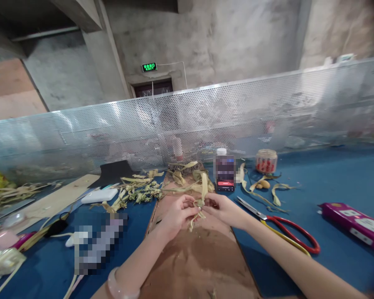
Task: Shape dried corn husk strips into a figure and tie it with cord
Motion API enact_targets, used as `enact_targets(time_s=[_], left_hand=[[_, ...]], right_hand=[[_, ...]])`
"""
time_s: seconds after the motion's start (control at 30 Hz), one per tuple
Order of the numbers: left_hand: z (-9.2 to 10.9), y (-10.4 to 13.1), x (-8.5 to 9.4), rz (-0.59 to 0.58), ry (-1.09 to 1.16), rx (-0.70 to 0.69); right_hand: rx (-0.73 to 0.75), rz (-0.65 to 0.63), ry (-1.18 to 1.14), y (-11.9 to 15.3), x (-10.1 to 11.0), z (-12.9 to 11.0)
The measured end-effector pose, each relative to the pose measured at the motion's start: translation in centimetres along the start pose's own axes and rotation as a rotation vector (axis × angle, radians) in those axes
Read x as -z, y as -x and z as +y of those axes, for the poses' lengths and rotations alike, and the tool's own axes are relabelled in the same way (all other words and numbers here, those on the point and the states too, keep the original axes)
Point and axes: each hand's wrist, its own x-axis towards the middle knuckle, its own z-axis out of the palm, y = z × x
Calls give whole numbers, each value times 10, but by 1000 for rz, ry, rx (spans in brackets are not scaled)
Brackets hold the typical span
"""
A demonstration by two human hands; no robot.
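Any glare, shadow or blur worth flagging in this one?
Head view: bright glare streaks on the perforated screen; a soft shadow across the brown board; fine detail on the raised pale strip looks soft; darkening at the right-hand corners; pixelated blocks mask the dark object at left.

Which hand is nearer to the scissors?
Right. The right hand is just left of the scissors' blades; the left hand is farther left, beyond the right hand.
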Motion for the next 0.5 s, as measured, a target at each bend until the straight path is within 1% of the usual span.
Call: enact_targets(time_s=[0.17, 0.4, 0.5], left_hand=[[-1, -2, 1, -26, 24, -22], [3, 1, 3, -69, 22, -19], [6, 3, 3, -71, 20, -12]], right_hand=[[49, 127, 155, 2, -7, 2], [98, 156, 258, 4, -10, -1], [149, 161, 281, 5, -10, -2]])
